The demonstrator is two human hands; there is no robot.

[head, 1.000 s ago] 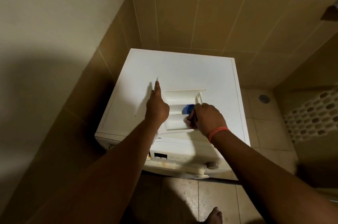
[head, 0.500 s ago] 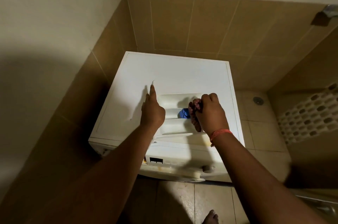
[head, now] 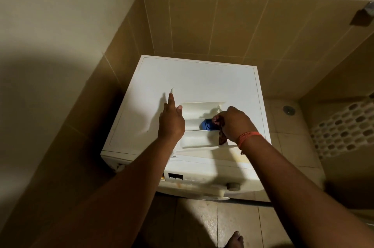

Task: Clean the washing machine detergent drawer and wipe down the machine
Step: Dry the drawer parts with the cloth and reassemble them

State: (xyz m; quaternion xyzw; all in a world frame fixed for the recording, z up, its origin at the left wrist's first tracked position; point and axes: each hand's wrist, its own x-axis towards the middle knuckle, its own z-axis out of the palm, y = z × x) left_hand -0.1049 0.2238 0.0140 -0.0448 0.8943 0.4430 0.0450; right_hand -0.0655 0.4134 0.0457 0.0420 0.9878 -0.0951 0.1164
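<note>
The white washing machine [head: 194, 77] fills the tiled corner, and the detergent drawer [head: 199, 126] lies pulled out on its top, near the front edge, compartments up. The left hand [head: 171, 121] steadies the drawer's left end, forefinger stretched flat toward the far side, other fingers loosely bent and gripping nothing. The right hand [head: 235, 123] has slid from the near compartment to the blue insert [head: 207, 126] – fingers pinching a small dark cloth [head: 222, 135] – so wiping seems midway, the machine itself apparently not yet wiped.
</note>
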